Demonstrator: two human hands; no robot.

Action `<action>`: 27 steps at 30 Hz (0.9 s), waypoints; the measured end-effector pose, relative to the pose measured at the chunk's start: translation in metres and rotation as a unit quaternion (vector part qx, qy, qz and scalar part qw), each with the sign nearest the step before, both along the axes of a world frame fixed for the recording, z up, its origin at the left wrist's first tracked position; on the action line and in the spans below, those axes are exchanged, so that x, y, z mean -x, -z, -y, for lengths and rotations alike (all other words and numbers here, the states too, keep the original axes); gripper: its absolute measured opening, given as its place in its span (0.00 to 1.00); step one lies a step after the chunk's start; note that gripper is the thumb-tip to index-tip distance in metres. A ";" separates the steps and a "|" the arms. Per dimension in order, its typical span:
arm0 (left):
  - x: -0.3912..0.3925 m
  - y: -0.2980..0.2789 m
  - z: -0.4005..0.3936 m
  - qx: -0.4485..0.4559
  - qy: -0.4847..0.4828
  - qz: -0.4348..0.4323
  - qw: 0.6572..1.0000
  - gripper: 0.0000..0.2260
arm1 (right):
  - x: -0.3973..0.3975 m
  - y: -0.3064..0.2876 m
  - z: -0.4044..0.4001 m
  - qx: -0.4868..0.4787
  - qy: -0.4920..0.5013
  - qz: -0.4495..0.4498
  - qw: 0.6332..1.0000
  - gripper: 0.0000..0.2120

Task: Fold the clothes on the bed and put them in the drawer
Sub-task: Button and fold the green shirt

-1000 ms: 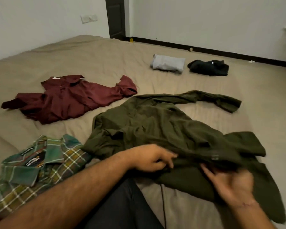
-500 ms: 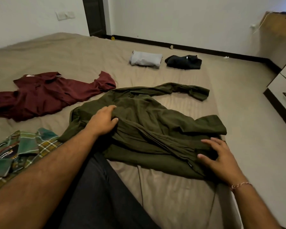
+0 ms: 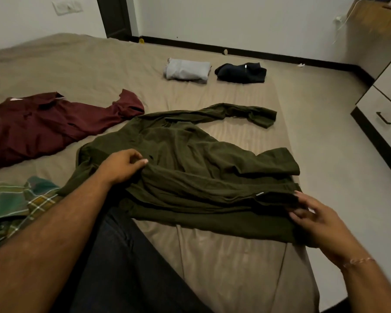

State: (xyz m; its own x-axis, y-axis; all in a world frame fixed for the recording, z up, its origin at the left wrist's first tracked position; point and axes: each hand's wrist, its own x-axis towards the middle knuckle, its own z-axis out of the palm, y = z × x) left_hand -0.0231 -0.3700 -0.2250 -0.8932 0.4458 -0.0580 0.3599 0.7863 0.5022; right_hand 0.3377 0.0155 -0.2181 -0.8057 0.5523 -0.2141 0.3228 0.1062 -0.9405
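1. Currently held: olive green shirt (image 3: 190,168), spread crumpled on the bed (image 3: 77,71) between my two hands. Left hand (image 3: 120,166) has fingers and thumb curled, pinching a gather of cloth near the collar end. Right hand (image 3: 314,220) pinches the hem edge, fingertips curled onto the fabric.
2. Risk, loose sleeve (image 3: 246,111): it trails away beyond my grip. A lift from here would likely drag it under the body and spoil the fold.
3. Risk, thin pinch: both grips take little cloth. A hard tug to flatten could slip the hem from my right fingers, since the fabric looks soft.
4. Risk, bed edge: the hem under my right hand sits near the mattress side and could slide off.
5. Awaiting folding, left of my left hand: maroon shirt (image 3: 54,125), plaid shirt (image 3: 16,211).
6. Folded, well beyond both grips: grey garment (image 3: 186,70), black garment (image 3: 240,72).
7. Destination: drawer (image 3: 379,116), well out past my right hand, closed.
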 end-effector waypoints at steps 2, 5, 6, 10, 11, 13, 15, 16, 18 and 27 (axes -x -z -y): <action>-0.001 0.000 -0.002 0.075 0.013 -0.022 0.997 0.07 | 0.003 0.013 -0.004 -0.199 -0.053 0.102 0.973 0.23; -0.001 -0.001 -0.005 0.074 0.013 -0.061 0.995 0.06 | 0.015 0.015 -0.006 -0.320 0.028 0.090 0.943 0.08; -0.002 -0.002 -0.005 0.060 0.012 -0.064 0.996 0.05 | 0.015 0.015 -0.008 -0.336 0.052 0.059 0.938 0.03; 0.001 -0.001 0.001 0.025 -0.030 -0.101 0.994 0.08 | 0.011 -0.003 0.001 -0.094 0.182 -0.086 0.975 0.07; 0.003 0.000 0.003 0.027 -0.041 -0.115 0.992 0.09 | 0.010 -0.005 0.002 -0.049 0.199 -0.092 0.974 0.08; 0.004 0.001 0.005 0.038 -0.048 -0.130 0.990 0.10 | 0.009 0.005 -0.003 -0.055 0.191 -0.051 0.979 0.08; 0.005 0.001 0.004 0.050 -0.048 -0.130 0.989 0.10 | 0.011 0.016 -0.010 -0.096 0.172 -0.004 0.980 0.07; 0.006 0.001 0.003 0.055 -0.046 -0.131 0.989 0.10 | 0.012 0.021 -0.014 -0.118 0.170 0.015 0.978 0.07; 0.006 0.004 0.003 0.087 -0.045 -0.120 0.988 0.11 | 0.016 0.031 -0.021 -0.173 0.162 0.061 0.970 0.05; -0.029 -0.014 -0.027 0.083 0.190 -0.301 0.931 0.13 | 0.029 0.020 0.006 -0.482 0.097 0.010 0.871 0.23</action>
State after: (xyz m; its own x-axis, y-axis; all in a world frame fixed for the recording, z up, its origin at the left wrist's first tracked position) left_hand 0.0062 -0.3431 -0.2110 -0.5659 0.7661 0.3048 0.8048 0.5936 0.0022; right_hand 0.3092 0.0095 -0.2380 -0.6786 0.6091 0.4106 0.4384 0.7843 -0.4389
